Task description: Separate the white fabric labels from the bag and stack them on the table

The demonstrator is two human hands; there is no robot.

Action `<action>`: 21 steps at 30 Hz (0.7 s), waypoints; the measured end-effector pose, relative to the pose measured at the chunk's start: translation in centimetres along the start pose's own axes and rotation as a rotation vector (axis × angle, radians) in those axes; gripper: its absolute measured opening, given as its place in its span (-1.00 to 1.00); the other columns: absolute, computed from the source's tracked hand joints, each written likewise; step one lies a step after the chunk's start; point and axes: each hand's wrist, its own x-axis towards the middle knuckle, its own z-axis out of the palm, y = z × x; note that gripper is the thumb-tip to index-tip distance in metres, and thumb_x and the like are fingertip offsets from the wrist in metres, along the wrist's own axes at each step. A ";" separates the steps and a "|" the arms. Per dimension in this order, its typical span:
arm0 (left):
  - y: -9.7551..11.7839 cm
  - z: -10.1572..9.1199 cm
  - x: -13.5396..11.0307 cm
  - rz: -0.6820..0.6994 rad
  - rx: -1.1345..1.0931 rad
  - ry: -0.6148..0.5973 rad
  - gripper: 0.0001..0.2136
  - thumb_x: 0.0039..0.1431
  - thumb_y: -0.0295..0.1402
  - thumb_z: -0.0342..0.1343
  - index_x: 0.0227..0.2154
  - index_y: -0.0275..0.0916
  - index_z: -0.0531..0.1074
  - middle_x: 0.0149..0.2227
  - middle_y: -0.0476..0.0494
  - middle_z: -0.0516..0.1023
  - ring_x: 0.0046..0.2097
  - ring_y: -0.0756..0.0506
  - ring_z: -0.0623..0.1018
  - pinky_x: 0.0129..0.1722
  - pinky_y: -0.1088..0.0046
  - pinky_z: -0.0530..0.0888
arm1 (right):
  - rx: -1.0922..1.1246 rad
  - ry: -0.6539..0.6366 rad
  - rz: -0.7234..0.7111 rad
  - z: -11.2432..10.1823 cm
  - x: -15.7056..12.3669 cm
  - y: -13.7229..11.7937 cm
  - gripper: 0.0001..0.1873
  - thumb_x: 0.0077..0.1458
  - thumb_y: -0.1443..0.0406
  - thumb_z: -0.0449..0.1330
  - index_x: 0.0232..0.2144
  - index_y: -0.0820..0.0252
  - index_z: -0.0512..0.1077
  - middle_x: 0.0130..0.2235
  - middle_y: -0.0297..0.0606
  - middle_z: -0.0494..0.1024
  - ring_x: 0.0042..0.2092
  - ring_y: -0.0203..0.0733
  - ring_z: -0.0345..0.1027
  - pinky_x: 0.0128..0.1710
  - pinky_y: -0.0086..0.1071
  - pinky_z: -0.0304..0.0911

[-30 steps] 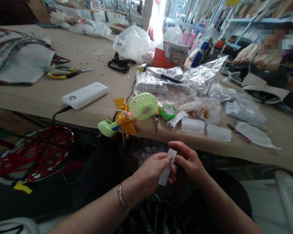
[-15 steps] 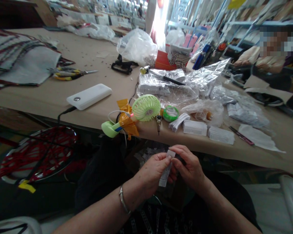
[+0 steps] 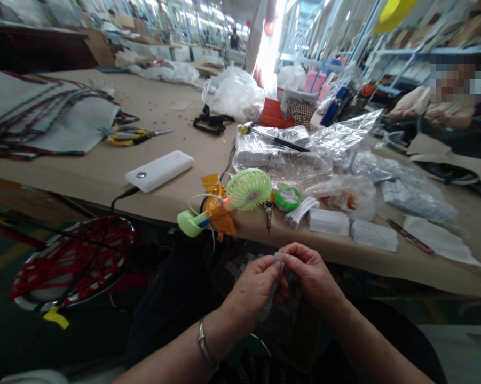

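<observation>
Below the table edge, my left hand and my right hand meet over my lap. Both pinch a narrow white paper label, which hangs edge-on between them, its top end at the fingertips. On the table just above lie stacks of white labels, a fanned pile of labels, a green tape roll and a small green fan bound with yellow tape.
A white power bank lies left of the fan, its cable dropping over the edge. Scissors and folded fabric lie farther left. Plastic bags crowd the right. A basin of red cord stands on the floor. Another person sits at far right.
The label has turned from face-on to nearly edge-on between my fingers, and my hands have closed tighter around it. The view has tilted up slightly.
</observation>
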 end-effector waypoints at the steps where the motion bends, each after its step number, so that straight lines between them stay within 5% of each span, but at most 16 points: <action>1: 0.0 -0.1 0.1 0.015 0.024 0.004 -0.73 0.08 -0.17 0.03 -0.54 -0.30 0.32 -0.62 0.02 0.34 -0.58 0.06 0.31 -0.55 0.54 0.24 | 0.007 -0.010 0.002 0.2 0.2 0.0 -0.82 0.05 0.20 0.16 -0.42 0.21 0.34 -0.67 -0.45 0.36 -0.68 -0.36 0.21 -0.68 -0.49 0.16; 10: 0.3 -2.4 1.4 0.368 0.436 0.202 -0.83 0.10 -0.36 0.01 -0.36 -0.28 0.48 -0.41 -0.04 0.50 -0.35 0.00 0.43 -0.32 0.52 0.33 | -0.304 0.147 -0.143 -0.2 2.3 -0.1 -0.83 -0.04 0.23 0.22 -0.50 0.24 0.39 -0.55 -0.43 0.33 -0.50 -0.42 0.14 -0.51 -0.55 0.10; 21: 1.2 -3.4 2.7 0.538 0.700 0.317 -0.84 0.13 -0.36 0.00 -0.45 -0.25 0.45 -0.50 0.04 0.47 -0.44 0.07 0.42 -0.41 0.61 0.31 | -0.463 0.208 -0.248 0.4 3.6 0.1 -0.83 -0.02 0.22 0.17 -0.48 0.25 0.39 -0.52 -0.40 0.35 -0.46 -0.36 0.17 -0.45 -0.51 0.14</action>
